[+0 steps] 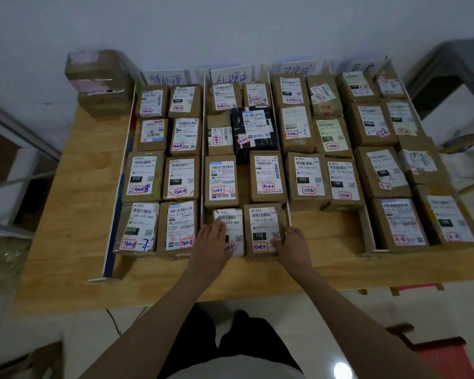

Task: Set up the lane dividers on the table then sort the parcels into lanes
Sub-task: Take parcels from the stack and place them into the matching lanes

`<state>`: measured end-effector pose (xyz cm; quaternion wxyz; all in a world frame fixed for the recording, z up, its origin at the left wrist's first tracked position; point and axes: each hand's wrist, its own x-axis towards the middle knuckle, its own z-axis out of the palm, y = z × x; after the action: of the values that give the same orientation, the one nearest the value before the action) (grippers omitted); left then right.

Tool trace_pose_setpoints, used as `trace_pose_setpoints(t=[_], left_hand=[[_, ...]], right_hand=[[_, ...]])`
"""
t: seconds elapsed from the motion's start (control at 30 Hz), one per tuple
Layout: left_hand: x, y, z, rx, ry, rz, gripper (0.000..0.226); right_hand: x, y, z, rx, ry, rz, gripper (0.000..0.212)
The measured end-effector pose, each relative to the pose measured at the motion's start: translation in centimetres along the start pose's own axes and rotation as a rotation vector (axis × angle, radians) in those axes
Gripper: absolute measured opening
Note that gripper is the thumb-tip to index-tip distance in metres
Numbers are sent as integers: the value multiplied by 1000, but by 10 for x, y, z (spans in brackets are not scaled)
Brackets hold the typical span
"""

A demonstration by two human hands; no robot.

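Note:
Several brown cardboard parcels with white labels fill lanes on the wooden table (74,203), split by thin white dividers (203,149). In the second lane, my left hand (211,239) lies flat with straight fingers on the front-left parcel (234,231). My right hand (292,243) holds the right side of the front-right parcel labelled 122 (263,222), thumb on its top and fingers round its right edge. A black parcel (253,132) sits further back in this lane. Handwritten paper signs (231,75) stand at the far end of the lanes.
A stack of taped boxes (99,80) stands at the table's far left corner, outside the lanes. A long white and blue divider (118,198) bounds the leftmost lane. Bare table shows in front of the third lane (326,236). Red stools (446,348) stand right of my legs.

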<state>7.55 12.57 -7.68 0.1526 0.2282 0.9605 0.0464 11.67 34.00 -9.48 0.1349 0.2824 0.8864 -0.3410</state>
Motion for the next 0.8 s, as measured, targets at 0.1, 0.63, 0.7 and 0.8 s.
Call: trace_pose_setpoints(t=[0.1,0.63,0.7,0.8], left_hand=[[6,2,-6,13,-11,8,72],[8,-140,-149,151,329,-227,56],[1,-164,-158,140,375,-242,62],[-6,-201,-168,144,417,-260,62]], right_hand=[[1,-5,-3,-20,-9,17,43],[12,-181,-43,-309,289,-499,50],[8,-207,-33,-320,283,-539,50],[2,-245,-15,-310,308,-604,48]])
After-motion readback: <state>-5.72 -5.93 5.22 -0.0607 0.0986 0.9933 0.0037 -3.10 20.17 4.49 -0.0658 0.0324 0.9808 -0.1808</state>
